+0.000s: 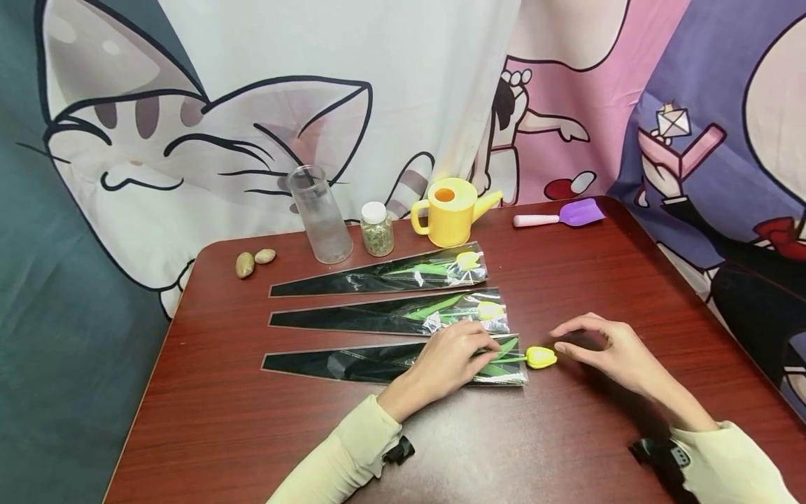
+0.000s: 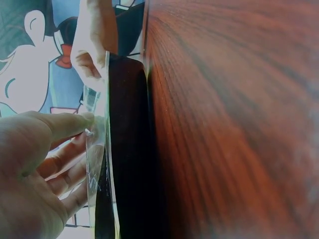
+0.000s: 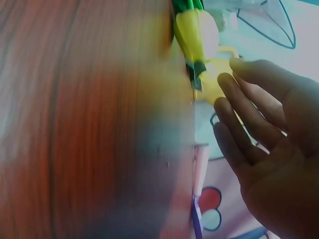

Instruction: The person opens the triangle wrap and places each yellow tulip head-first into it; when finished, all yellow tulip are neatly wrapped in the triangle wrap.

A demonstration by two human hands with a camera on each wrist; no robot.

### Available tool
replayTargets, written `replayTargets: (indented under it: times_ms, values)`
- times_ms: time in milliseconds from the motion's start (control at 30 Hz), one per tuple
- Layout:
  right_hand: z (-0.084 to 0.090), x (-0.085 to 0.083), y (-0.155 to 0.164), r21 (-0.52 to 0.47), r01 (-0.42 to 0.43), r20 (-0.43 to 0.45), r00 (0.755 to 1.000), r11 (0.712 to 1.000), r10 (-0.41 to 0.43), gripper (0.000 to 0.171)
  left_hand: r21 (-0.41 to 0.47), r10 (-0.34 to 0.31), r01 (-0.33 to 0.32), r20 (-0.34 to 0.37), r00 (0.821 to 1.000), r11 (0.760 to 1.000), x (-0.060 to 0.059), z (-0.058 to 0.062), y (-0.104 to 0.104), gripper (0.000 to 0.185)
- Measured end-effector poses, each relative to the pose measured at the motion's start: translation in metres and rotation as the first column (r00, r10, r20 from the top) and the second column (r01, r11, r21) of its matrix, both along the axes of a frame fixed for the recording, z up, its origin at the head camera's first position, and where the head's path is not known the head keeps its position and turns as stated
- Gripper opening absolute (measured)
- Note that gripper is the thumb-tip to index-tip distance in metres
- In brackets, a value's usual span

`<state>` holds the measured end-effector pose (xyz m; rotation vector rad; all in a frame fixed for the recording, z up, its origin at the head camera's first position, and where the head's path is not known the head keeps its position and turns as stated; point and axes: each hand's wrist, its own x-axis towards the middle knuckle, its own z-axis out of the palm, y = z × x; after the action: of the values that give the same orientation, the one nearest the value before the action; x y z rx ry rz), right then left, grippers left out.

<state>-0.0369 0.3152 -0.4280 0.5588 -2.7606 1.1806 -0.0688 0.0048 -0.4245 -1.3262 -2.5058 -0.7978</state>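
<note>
Three long tapered flower sleeves, black behind and clear in front, lie one above another on the table. In the head view a yellow tulip (image 1: 541, 357) sticks head-first out of the right end of the nearest sleeve (image 1: 352, 364). My left hand (image 1: 450, 353) pinches the clear film of that sleeve near its mouth; in the left wrist view the thumb (image 2: 70, 123) lies against the film. Just right of the tulip head, my right hand (image 1: 620, 350) hovers with fingers apart, holding nothing. The middle sleeve (image 1: 334, 316) and far sleeve (image 1: 327, 281) each contain a yellow tulip.
Along the back stand a clear glass vase (image 1: 324, 224), a white-lidded jar (image 1: 378, 234) and a yellow watering can (image 1: 450, 217). A purple toy shovel (image 1: 576, 212) lies at the back right. Two stones (image 1: 245, 265) sit at the back left, near the table edge.
</note>
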Motion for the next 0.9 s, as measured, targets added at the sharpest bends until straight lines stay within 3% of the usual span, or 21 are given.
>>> replayTargets:
  times_ms: [333,900]
  values:
    - [-0.007,0.005,0.01,-0.069,-0.173,0.119,0.976,0.983,0.18,0.048,0.002,-0.002,0.002,0.003,1.0,1.0,0.001,-0.001,0.0,0.01]
    - [-0.011,0.004,0.009,-0.008,-0.175,0.056,0.983,0.985,0.175,0.033,-0.001,0.002,-0.002,-0.001,1.0,1.0,0.001,0.001,0.0,0.01]
